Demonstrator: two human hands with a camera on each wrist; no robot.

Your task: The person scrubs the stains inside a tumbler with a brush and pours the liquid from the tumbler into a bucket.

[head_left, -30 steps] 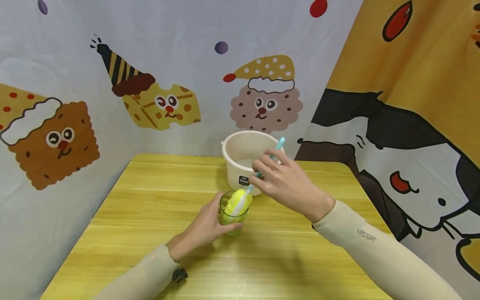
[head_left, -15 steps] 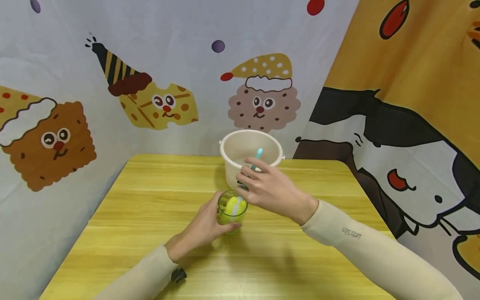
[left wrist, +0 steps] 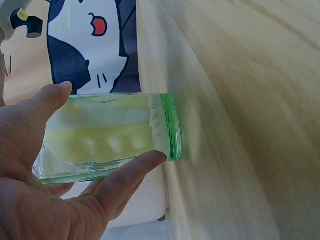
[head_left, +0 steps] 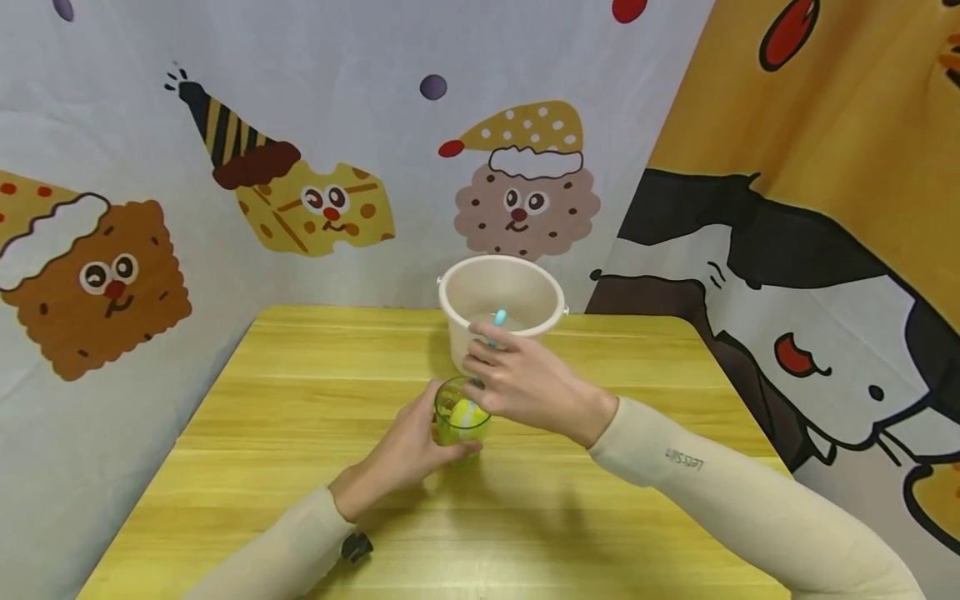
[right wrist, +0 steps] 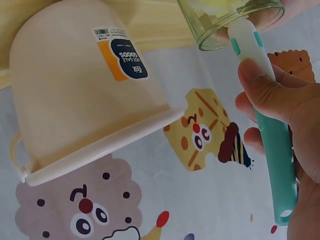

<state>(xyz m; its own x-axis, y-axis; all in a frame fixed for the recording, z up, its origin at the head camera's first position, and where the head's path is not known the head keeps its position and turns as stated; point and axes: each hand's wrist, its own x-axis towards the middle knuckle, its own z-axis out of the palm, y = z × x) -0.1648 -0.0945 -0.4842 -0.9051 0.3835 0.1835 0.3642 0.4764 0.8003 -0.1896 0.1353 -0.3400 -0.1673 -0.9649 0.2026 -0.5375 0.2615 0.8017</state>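
Observation:
A clear green-tinted drinking glass (head_left: 452,435) stands on the wooden table, and my left hand (head_left: 405,450) grips it round the side. Inside is the yellow sponge head (head_left: 467,415) of a cup brush; in the left wrist view the sponge (left wrist: 100,142) shows through the wall, reaching close to the thick glass base (left wrist: 172,127). My right hand (head_left: 534,382) holds the brush by its teal handle (right wrist: 275,160), thumb along the white neck just outside the rim. The handle's tip (head_left: 499,317) sticks up past the right fingers in the head view.
A cream bucket (head_left: 454,321) with a label stands just behind the glass, near the table's (head_left: 300,400) back edge. Patterned cloth (head_left: 360,67) hangs behind and to the right. A small black object (head_left: 356,547) is at the left sleeve's cuff.
My right hand has moved down and left, pushing the brush deeper into the glass; the sponge that bulged above the rim now sits inside. The left hand keeps its grip.

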